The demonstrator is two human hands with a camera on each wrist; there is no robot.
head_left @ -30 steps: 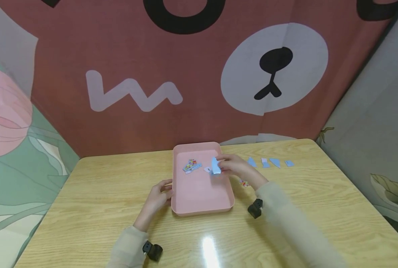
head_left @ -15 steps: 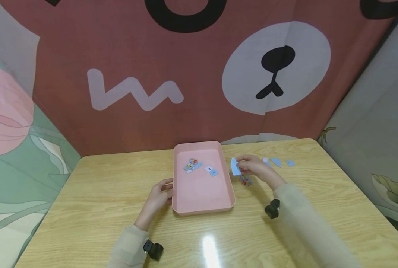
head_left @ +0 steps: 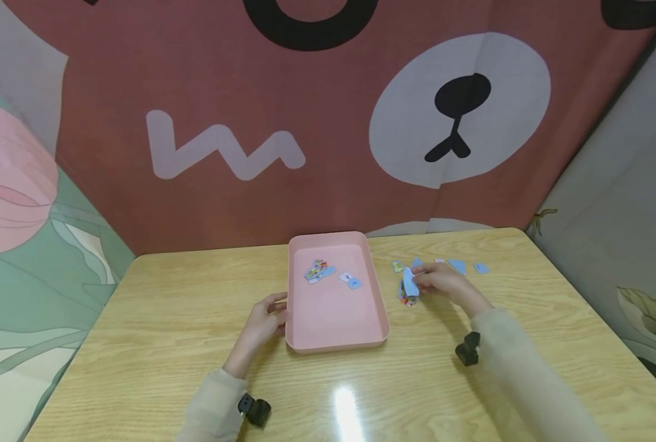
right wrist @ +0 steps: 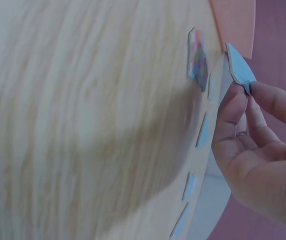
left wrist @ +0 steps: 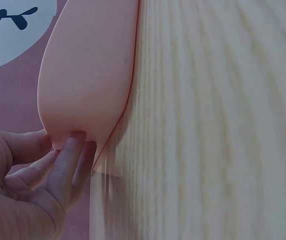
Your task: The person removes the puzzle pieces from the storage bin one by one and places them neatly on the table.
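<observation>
Towards nine o'clock on the pink tray, the left hand rests its fingers against the outer wall, fairly straight and not clenched, which I read as steadying. Inside, at about half past ten from the tray's middle, a multicoloured piece lies bunched with a blue strip; towards one o'clock, a white piece with a dark mark lies against a blue piece. Past the three o'clock wall, the wooden surface bears a small yellowish piece and, below it towards five o'clock, a patterned piece. Partly covering that one from view is the pale blue piece, grasped in a pinch by the right hand and lifted clear. Farther right, from one o'clock to nearly three, runs a row of loose blue pieces. Handling this single piece over the loose ones seems to be the step in hand; the next move calls for a light pinch, careful turning of its edges, and leaving the patterned piece undisturbed.
</observation>
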